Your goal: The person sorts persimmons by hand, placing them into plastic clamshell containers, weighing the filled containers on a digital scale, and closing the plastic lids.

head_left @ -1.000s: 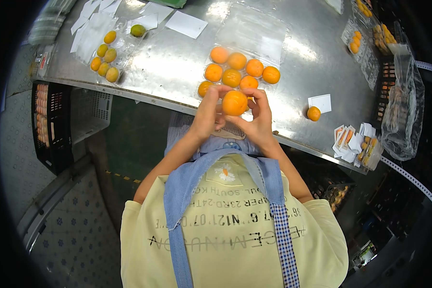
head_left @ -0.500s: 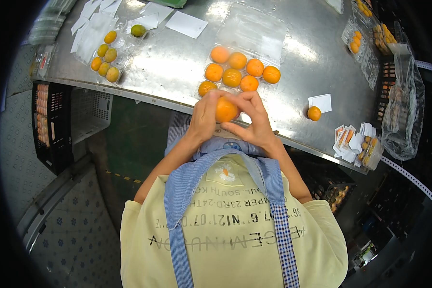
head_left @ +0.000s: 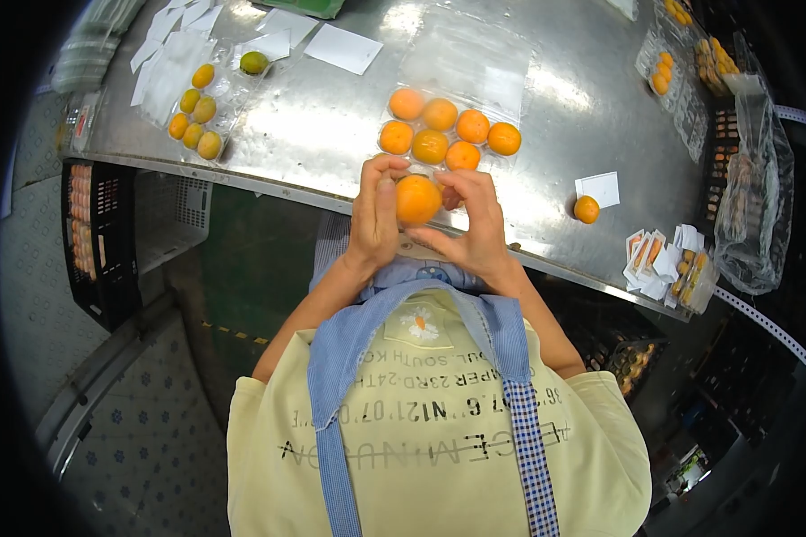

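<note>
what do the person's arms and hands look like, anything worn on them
The left grip and right grip are bare human hands, with no gloves visible. The forearms are uncovered, with no watch or cables visible. Short, loose, pale yellow sleeves cover the upper arms and look plain.

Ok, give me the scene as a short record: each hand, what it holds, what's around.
Left hand: on the left side of a glossy round orange fruit
Right hand: on that fruit's right side
Beyond hands: clear plastic clamshell with more round orange fruits
Far right: single orange fruit by a white paper card
Surface: grey metal table
</note>
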The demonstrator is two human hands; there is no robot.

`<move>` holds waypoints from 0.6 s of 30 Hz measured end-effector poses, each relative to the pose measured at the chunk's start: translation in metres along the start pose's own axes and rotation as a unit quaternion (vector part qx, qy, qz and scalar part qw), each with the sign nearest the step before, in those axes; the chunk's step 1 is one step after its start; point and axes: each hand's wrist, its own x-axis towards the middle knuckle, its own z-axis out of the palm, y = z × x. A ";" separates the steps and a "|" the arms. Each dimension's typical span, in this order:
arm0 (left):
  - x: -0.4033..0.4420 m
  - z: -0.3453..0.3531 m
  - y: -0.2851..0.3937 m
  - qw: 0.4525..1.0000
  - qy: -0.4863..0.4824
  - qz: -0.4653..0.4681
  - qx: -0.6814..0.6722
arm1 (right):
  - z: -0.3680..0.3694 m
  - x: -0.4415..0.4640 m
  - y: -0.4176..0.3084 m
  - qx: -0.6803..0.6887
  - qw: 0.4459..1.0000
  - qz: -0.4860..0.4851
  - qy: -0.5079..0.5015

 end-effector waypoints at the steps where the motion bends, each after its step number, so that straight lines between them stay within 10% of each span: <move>1: 0.001 -0.001 -0.002 1.000 -0.007 0.001 0.012 | -0.001 0.001 0.001 -0.011 1.000 -0.008 0.004; 18: 0.012 -0.001 0.002 0.971 -0.082 -0.220 -0.055 | 0.007 0.006 0.010 -0.023 0.998 0.023 -0.045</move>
